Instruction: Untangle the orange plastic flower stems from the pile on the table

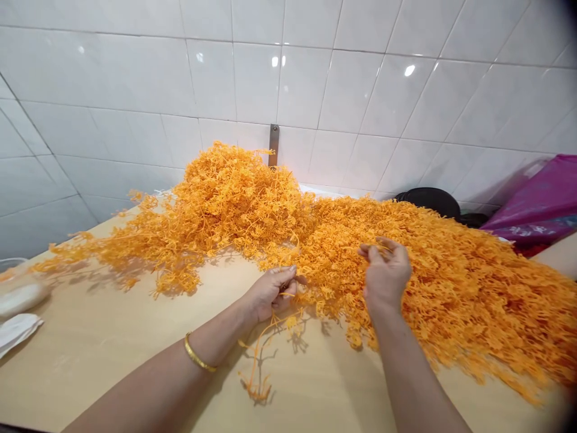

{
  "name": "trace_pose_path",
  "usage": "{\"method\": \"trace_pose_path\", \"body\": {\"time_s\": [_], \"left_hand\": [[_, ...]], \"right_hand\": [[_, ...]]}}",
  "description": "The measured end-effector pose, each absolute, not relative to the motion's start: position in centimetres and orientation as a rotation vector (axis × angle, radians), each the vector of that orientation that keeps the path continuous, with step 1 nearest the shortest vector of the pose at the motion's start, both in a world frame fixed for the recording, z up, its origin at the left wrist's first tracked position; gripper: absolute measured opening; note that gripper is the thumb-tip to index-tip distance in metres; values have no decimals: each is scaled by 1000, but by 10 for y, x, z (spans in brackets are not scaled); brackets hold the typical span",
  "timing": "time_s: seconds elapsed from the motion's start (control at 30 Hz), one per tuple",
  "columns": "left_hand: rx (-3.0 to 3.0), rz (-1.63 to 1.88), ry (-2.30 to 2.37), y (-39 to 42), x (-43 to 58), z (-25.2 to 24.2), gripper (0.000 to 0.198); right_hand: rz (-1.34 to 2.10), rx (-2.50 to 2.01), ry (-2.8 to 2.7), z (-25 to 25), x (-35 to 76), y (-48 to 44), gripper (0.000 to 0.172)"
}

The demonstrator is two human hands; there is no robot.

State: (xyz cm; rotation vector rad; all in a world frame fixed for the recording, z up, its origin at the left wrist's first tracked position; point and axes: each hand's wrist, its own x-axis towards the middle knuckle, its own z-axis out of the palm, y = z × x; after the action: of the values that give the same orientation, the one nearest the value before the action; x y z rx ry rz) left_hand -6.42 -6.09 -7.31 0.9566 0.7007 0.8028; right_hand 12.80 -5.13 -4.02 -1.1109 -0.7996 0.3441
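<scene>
A branching orange plastic-looking sprig [258,394] dangles from the left hand's [276,293] closed fingers over the beige counter [202,337], beside a tangled orange heap [333,240]. A light stem grip should limit snagging. The right hand [387,267] curls above the heap; I cannot tell whether it grips anything. The heap's right end is cut off.

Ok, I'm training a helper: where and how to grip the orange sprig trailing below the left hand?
Probably pinch the orange sprig by its thin stems just below the left hand, coming from the person's right: its lower end splays into branching tips, and the left forearm lies on the other side.
</scene>
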Motion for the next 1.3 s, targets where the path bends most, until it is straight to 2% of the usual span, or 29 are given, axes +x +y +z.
{"method": "trace_pose_path", "body": {"time_s": [0.1, 0.3, 0.37, 0.43, 0.8, 1.3], "left_hand": [[861, 824, 723, -56, -65, -74, 31], [851, 916, 695, -56, -67, -72, 30], [862, 916, 718, -57, -66, -73, 31], [917, 881, 756, -59, -64, -73, 30], [1151, 790, 665, -64, -54, -64, 34], [1128, 805, 701, -71, -49, -58, 32]], "right_hand": [[277, -1218, -1203, -39, 110, -61, 22], [245, -1139, -1902, -39, 75, -76, 36], [231, -1159, -1954, -43, 70, -75, 27], [226, -1176, -1880, -48, 70, -72, 14], [264, -1228, -1106, -58, 79, -63, 27], [290, -1195, -863, -54, 86, -52, 27]]}}
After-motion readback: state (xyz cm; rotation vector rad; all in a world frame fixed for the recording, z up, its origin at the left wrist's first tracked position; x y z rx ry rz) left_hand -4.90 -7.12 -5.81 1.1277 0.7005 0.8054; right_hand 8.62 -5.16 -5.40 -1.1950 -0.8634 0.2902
